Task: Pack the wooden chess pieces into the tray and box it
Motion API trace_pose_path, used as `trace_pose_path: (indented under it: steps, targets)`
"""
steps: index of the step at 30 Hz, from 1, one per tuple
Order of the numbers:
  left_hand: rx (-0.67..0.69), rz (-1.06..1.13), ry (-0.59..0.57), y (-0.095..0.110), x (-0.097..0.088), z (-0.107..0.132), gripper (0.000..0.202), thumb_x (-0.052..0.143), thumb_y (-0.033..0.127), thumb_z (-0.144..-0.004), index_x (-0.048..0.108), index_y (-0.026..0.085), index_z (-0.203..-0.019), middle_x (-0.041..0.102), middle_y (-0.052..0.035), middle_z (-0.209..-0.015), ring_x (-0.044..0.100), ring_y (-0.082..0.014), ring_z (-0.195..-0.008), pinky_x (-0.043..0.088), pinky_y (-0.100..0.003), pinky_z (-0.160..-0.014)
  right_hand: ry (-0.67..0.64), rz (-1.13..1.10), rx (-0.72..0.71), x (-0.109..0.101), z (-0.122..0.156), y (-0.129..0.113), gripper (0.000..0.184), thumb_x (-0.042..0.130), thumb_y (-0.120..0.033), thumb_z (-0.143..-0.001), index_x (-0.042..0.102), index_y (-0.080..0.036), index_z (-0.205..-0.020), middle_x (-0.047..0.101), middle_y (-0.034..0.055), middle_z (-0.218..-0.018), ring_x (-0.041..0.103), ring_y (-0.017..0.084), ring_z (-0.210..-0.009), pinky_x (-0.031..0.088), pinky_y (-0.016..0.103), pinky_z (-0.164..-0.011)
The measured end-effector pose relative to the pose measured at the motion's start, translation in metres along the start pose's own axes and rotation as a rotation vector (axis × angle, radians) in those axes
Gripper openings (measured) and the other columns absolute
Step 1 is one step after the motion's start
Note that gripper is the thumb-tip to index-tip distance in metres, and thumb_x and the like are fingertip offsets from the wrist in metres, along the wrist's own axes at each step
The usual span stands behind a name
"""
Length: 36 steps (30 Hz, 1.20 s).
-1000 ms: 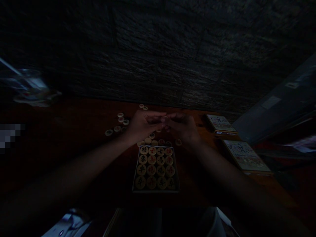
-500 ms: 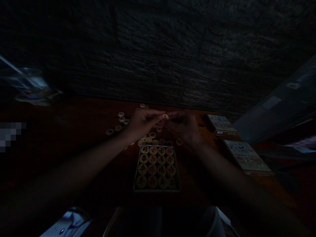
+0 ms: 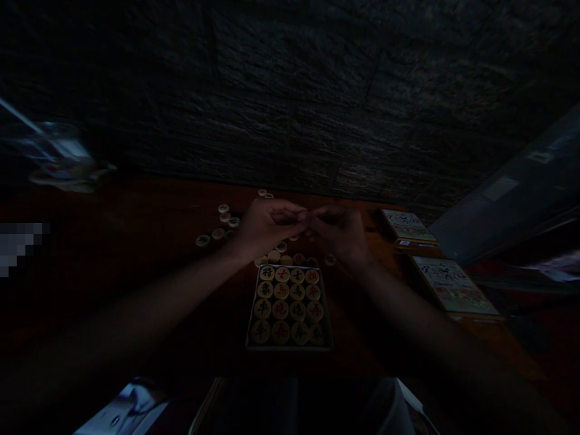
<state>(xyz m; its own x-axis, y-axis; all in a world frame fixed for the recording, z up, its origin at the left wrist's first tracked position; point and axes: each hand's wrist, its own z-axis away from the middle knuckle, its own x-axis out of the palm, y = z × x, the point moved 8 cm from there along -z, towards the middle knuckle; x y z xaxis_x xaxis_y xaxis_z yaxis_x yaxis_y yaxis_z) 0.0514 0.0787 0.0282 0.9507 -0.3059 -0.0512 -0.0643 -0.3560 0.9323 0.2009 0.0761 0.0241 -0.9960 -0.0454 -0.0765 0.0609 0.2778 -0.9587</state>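
My left hand [image 3: 266,228] and my right hand [image 3: 343,234] meet fingertip to fingertip above the table, just past an open box. Both are closed in a pinch around a xiangqi piece, which the fingers now hide almost wholly. The shallow box [image 3: 290,348] lies nearest me, filled with rows of round xiangqi pieces [image 3: 281,290] bearing red and black characters. Loose xiangqi pieces [image 3: 203,240] are scattered beyond the box and left of my hands, some face down. One loose piece [image 3: 330,259] rests under my right wrist.
Two flat printed boxes [image 3: 408,226] lie along the right side of the wooden table [image 3: 149,223]. A clear cup with a straw [image 3: 67,154] stands at the far left. A dark stone wall [image 3: 290,115] rises behind the table, with a grey panel [image 3: 502,181] at right.
The red-marked face of the xiangqi piece showed between my fingers before; now the fingertips cover it. My hands have otherwise hardly moved, and the pieces in the box stay put.
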Motion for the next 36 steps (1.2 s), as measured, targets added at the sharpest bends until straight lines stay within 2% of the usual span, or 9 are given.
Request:
trace_pose_path:
  steps: [3,7,15,18,23,28,33,36]
  targets:
    - [-0.051,0.070,0.003,-0.006,-0.002,-0.002,0.030,0.089,0.032,-0.078,0.083,0.018,-0.104,0.084,-0.0085,-0.098,0.080,-0.0222,-0.085,0.065,-0.036,-0.082,-0.001,-0.023,-0.017,0.000,-0.001,-0.002,0.040,0.090,-0.057,-0.073,0.082,-0.018,-0.079,0.077,0.0048,-0.070,0.067,0.014,-0.058,0.056,0.025,-0.056]
    - [-0.104,0.175,0.046,-0.012,-0.006,-0.004,0.029,0.088,0.038,-0.080,0.084,0.018,-0.101,0.084,-0.0079,-0.097,0.081,-0.0218,-0.086,0.066,-0.038,-0.088,-0.003,-0.029,-0.025,0.000,-0.002,-0.001,0.037,0.088,-0.054,-0.075,0.084,-0.018,-0.085,0.076,0.0033,-0.069,0.066,0.013,-0.060,0.054,0.025,-0.058]
    - [-0.123,0.156,0.111,-0.011,-0.008,-0.002,0.027,0.091,0.036,-0.077,0.082,0.017,-0.094,0.083,-0.0081,-0.096,0.081,-0.0228,-0.087,0.067,-0.039,-0.085,-0.013,-0.049,-0.017,0.000,-0.001,0.003,0.042,0.098,-0.044,-0.062,0.082,-0.020,-0.092,0.082,0.0045,-0.085,0.072,0.017,-0.068,0.058,0.028,-0.065]
    - [-0.114,0.149,0.109,-0.011,-0.009,-0.002,0.024,0.090,0.035,-0.079,0.082,0.017,-0.094,0.083,-0.0087,-0.096,0.080,-0.0220,-0.086,0.067,-0.039,-0.086,-0.044,-0.052,-0.013,0.003,0.000,0.002,0.041,0.097,-0.044,-0.064,0.084,-0.020,-0.094,0.082,0.0046,-0.087,0.072,0.017,-0.069,0.058,0.030,-0.068]
    - [-0.105,0.225,0.087,-0.020,-0.012,-0.005,0.031,0.093,0.037,-0.077,0.084,0.019,-0.101,0.084,-0.0087,-0.100,0.081,-0.0221,-0.089,0.066,-0.038,-0.088,-0.069,-0.039,-0.029,0.001,-0.002,0.001,0.030,0.089,-0.043,-0.075,0.086,-0.023,-0.097,0.081,0.0023,-0.084,0.069,0.015,-0.069,0.056,0.029,-0.069]
    - [-0.128,0.321,0.052,-0.025,-0.012,-0.007,0.034,0.094,0.029,-0.076,0.084,0.021,-0.108,0.084,-0.0077,-0.107,0.081,-0.0199,-0.095,0.064,-0.035,-0.094,-0.055,-0.072,-0.073,-0.002,-0.004,0.002,0.030,0.090,-0.044,-0.075,0.086,-0.025,-0.097,0.080,0.0014,-0.081,0.068,0.015,-0.069,0.056,0.028,-0.068]
    - [-0.230,0.422,0.046,-0.024,-0.006,-0.006,0.024,0.090,0.025,-0.079,0.083,0.017,-0.101,0.083,-0.0097,-0.107,0.080,-0.0204,-0.095,0.064,-0.037,-0.095,-0.067,0.013,-0.147,0.000,0.000,-0.005,0.037,0.089,-0.046,-0.078,0.084,-0.026,-0.109,0.082,0.0042,-0.097,0.074,0.020,-0.083,0.059,0.034,-0.078]
    - [-0.255,0.426,0.046,-0.022,-0.004,-0.006,0.024,0.088,0.026,-0.081,0.082,0.016,-0.102,0.082,-0.0095,-0.108,0.079,-0.0191,-0.093,0.064,-0.035,-0.093,-0.037,0.240,-0.286,-0.001,0.006,-0.019,0.031,0.085,-0.041,-0.084,0.084,-0.025,-0.111,0.078,0.0055,-0.098,0.072,0.019,-0.082,0.057,0.032,-0.074]
